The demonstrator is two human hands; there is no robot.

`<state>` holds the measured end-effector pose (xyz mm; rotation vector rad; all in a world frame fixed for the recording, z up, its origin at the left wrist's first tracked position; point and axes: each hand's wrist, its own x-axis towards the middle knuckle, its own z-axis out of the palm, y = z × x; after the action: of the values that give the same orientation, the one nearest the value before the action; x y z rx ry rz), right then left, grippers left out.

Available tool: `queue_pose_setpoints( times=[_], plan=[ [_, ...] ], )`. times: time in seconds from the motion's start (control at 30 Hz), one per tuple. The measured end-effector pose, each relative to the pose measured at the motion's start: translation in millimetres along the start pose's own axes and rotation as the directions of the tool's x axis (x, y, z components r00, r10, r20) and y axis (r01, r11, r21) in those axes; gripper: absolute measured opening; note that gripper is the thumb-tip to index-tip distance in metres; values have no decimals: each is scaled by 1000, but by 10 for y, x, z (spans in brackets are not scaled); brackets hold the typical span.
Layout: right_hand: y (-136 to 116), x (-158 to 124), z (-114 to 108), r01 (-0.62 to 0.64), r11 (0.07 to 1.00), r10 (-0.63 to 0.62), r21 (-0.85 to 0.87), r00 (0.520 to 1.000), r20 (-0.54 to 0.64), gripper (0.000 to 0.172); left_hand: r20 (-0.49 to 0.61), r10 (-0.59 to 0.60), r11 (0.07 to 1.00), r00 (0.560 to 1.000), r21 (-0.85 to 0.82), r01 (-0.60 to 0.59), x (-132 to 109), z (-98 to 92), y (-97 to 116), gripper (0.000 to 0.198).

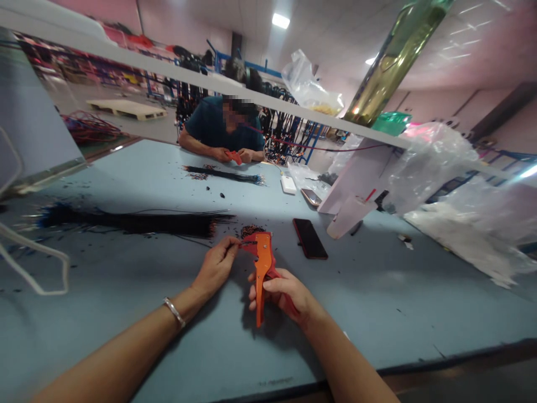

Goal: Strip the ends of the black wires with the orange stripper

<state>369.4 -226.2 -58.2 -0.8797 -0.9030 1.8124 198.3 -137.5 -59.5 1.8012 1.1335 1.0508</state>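
Observation:
My right hand (291,294) is wrapped round the handles of an orange and red wire stripper (264,263), its head pointing away from me. Thumb and fingers of my left hand (217,263) pinch a thin black wire (245,243) at the left side of the stripper's jaws. How deep the wire end sits in the jaws I cannot tell. A long bundle of black wires (138,222) lies on the blue-grey table (201,352) beyond my left hand. Just behind the stripper's head is a small heap of insulation scraps (250,230).
A black phone (309,238) lies right of the stripper, near a tilted plastic cup (350,217). Across the table a co-worker (205,123) holds a red tool (234,157) behind another wire bundle (226,174). A white shelf bar (168,68) crosses overhead; plastic bags (474,224) lie right.

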Motion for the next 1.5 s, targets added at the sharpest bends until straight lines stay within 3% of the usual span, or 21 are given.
queue_pose_setpoints(
  times=[0.23,0.77,1.5],
  plan=[
    [-9,-10,4,-5,1000,5,-9,1000,1,30,33,28,999,999,-46,-26,-14,11,-23,25],
    [-14,-24,58,12,997,-16,-79,999,-49,28,-8,173,984,985,-52,-173,-21,-4,-40,22],
    [16,-6,56,85,988,-83,-128,996,21,27,-53,123,977,991,-170,-130,-70,6,36,20]
  ],
)
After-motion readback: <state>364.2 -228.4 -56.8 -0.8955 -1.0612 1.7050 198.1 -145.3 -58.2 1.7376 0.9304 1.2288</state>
